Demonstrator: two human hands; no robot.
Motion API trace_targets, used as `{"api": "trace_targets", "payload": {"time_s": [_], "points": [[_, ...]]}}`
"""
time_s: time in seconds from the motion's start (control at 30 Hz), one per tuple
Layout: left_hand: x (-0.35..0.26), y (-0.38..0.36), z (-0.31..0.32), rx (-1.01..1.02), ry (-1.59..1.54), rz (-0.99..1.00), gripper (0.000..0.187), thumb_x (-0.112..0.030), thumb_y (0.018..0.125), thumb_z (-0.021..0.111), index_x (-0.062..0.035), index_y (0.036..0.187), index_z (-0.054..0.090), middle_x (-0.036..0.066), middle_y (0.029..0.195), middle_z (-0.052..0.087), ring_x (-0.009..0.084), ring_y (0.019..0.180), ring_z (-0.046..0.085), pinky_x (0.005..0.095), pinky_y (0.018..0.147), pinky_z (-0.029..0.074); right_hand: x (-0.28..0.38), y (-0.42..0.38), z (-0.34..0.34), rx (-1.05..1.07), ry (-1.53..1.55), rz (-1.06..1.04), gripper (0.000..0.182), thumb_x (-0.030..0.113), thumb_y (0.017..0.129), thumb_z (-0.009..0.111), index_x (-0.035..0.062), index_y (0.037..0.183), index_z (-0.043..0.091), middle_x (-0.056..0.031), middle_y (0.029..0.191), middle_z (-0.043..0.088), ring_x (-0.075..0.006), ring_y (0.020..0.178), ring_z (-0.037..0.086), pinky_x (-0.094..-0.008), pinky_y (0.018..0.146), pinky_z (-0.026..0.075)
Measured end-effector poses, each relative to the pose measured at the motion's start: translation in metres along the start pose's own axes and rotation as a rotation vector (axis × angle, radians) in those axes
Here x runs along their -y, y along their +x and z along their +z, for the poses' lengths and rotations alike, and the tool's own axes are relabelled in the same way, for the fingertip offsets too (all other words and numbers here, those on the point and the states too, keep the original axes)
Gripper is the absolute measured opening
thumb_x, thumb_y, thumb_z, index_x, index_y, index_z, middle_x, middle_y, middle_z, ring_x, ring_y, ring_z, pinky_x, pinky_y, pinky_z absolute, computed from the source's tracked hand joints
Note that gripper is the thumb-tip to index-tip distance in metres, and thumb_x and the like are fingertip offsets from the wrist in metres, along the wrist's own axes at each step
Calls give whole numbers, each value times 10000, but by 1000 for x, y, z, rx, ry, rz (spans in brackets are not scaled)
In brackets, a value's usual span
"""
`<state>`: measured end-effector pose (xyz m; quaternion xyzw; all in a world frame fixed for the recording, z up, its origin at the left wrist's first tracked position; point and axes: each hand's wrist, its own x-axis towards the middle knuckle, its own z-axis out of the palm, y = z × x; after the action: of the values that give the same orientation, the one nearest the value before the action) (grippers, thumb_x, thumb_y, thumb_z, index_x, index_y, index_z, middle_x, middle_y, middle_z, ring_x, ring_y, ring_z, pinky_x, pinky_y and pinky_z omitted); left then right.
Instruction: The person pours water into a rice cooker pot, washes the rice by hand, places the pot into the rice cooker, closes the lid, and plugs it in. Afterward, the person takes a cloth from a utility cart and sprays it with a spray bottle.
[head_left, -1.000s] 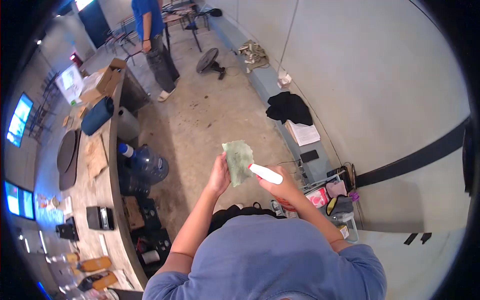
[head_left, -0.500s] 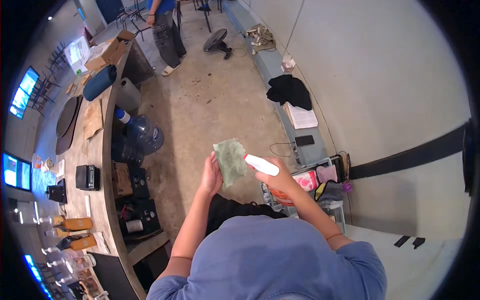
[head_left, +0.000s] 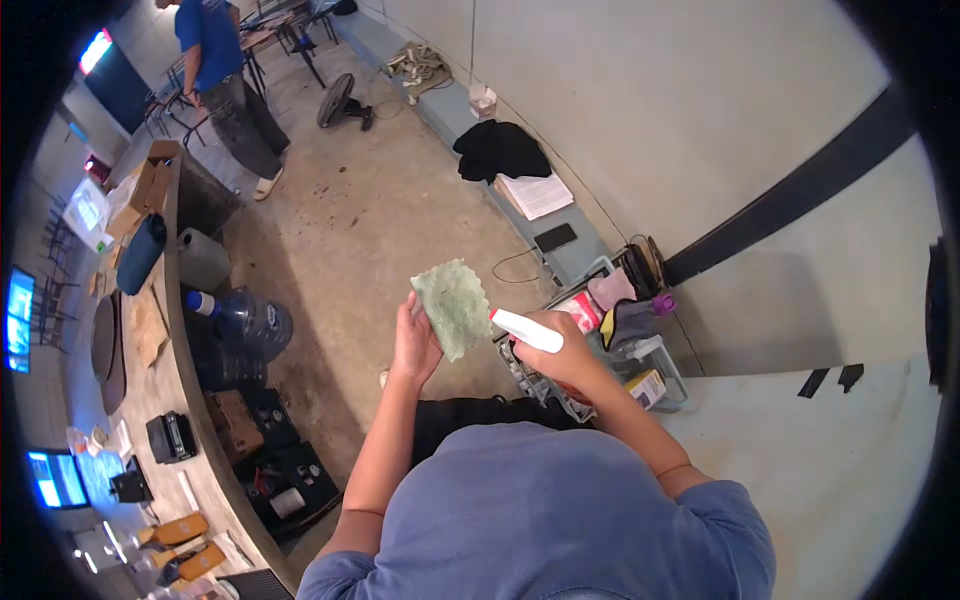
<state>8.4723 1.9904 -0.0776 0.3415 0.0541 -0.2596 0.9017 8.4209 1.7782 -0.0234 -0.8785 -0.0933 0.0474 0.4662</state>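
Note:
A pale green cloth (head_left: 453, 308) with zigzag edges hangs in front of me, its left side held by my left hand (head_left: 415, 345). The fingers go behind the cloth and are partly hidden. My right hand (head_left: 568, 352) is wrapped round a spray bottle (head_left: 530, 332) with a white trigger head. Its red nozzle tip points at the cloth from close by on the right, and most of the bottle's body is hidden below the hand. Beyond this hand is a basket (head_left: 672, 370) with a grey-and-yellow cloth (head_left: 632, 322), a pink cloth (head_left: 608, 290) and a yellow box (head_left: 646, 389).
A long counter (head_left: 178, 360) runs along my left, with a large water jug (head_left: 255, 322) under it. On the right ledge lie a phone (head_left: 555, 237), papers (head_left: 538, 195) and black fabric (head_left: 503, 150). Farther off are a fan (head_left: 340, 103) and a standing person (head_left: 220, 75).
My view has turned to the right, so the surroundings shift left in the picture. The cloth now shows more of its face and sits slightly higher. Both hands keep their holds.

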Motion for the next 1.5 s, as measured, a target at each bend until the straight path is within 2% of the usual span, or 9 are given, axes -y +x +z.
{"api": "trace_targets", "payload": {"time_s": [0.23,0.43,0.53,0.73,0.93,1.07,1.17,1.3,1.5], "points": [[14,6,18,5,81,-160,661,-527,899,277,-17,1305,384,117,1283,484,246,1163,473,390,1010,331,-1,-14,2,-116,40,-100,217,208,657,608,31,782,596,-152,717,590,-345,694,580,-390,602,456],[25,20,20,90,88,-207,684,-552,898,263,-31,1336,338,120,1299,461,245,1178,460,384,991,358,-13,-38,0,-99,115,-10,161,157,659,591,22,747,592,-135,688,591,-289,627,578,-351,565,438],[20,23,22,108,65,-216,696,-553,898,257,-16,1334,333,128,1297,462,252,1187,450,385,1010,334,-19,-49,6,-53,-7,40,234,240,653,604,40,777,605,-159,696,588,-334,666,582,-401,588,449],[31,32,30,167,61,-302,693,-546,902,247,-11,1335,329,132,1303,456,262,1203,434,387,1028,309,-10,-67,0,-350,226,127,234,241,654,601,40,773,605,-158,679,584,-328,649,580,-401,584,444],[54,41,30,189,72,-413,684,-538,903,252,-11,1329,340,130,1309,453,263,1202,439,390,1022,320,-24,-88,-4,-266,133,258,321,248,652,632,57,911,624,-150,783,618,-300,727,603,-360,650,467],[57,43,32,173,38,-425,672,-528,904,263,-10,1323,351,130,1302,460,264,1201,441,397,1022,321,-40,-109,-29,-644,-7,326,419,268,642,697,49,987,604,-143,866,626,-262,757,615,-352,682,471],[50,42,30,130,53,-411,658,-513,904,278,-11,1323,350,129,1299,463,266,1201,440,403,1022,321,-101,-132,-46,-840,-170,565,334,351,695,676,41,814,639,-131,680,628,-288,637,625,-379,578,469],[41,42,19,91,21,-338,624,-482,909,285,-15,1317,356,127,1299,461,270,1202,437,406,1023,320,-140,-148,-43,-1348,-217,674,339,360,786,639,22,822,626,-161,699,624,-302,657,620,-394,606,460],[25,39,-12,30,0,-305,575,-435,917,302,-22,1313,356,123,1299,458,268,1201,437,405,1022,323,-251,-164,-15,-1496,-258,741,350,310,723,734,-4,807,603,-152,774,611,-283,687,583,-381,639,446]]}}
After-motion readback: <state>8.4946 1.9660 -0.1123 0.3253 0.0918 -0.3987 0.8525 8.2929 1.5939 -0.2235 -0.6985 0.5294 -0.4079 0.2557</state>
